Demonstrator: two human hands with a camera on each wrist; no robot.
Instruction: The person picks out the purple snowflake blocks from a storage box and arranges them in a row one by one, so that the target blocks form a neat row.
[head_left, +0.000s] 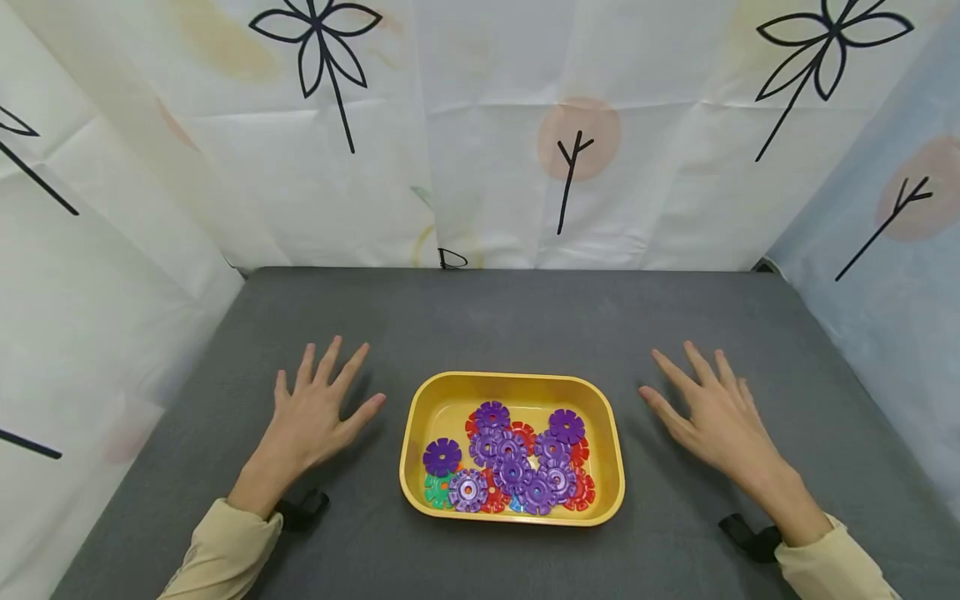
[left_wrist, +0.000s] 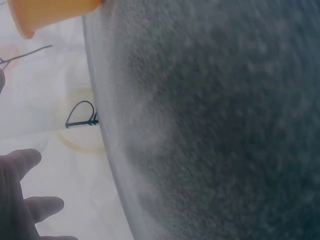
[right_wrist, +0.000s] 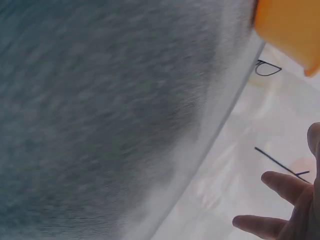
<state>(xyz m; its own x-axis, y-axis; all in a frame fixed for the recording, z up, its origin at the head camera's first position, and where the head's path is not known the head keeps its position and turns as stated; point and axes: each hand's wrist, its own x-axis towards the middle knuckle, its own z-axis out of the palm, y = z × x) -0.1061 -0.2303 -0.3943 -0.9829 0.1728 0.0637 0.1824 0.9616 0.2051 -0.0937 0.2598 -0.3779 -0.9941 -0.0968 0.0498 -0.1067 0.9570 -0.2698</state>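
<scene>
A yellow tray [head_left: 513,520] sits near the front middle of the table, holding several flower-shaped plastic discs. Most are purple, like the disc [head_left: 442,457] at the tray's left; red discs [head_left: 581,490] show among them, with a green disc [head_left: 437,490] at lower left and a bit of blue at the bottom. My left hand [head_left: 311,425] is left of the tray, fingers spread and holding nothing. On the other side, my right hand [head_left: 716,421] is likewise spread, apart from the tray. Each wrist view catches fingers and part of the tray's outer wall [left_wrist: 55,12].
The grey tabletop [head_left: 517,321] ends at the back against a white curtain [head_left: 487,183] printed with leaves and twigs. More curtain hangs along the left and the right [head_left: 900,333]. Dark straps [head_left: 750,537] circle both wrists below the sleeves.
</scene>
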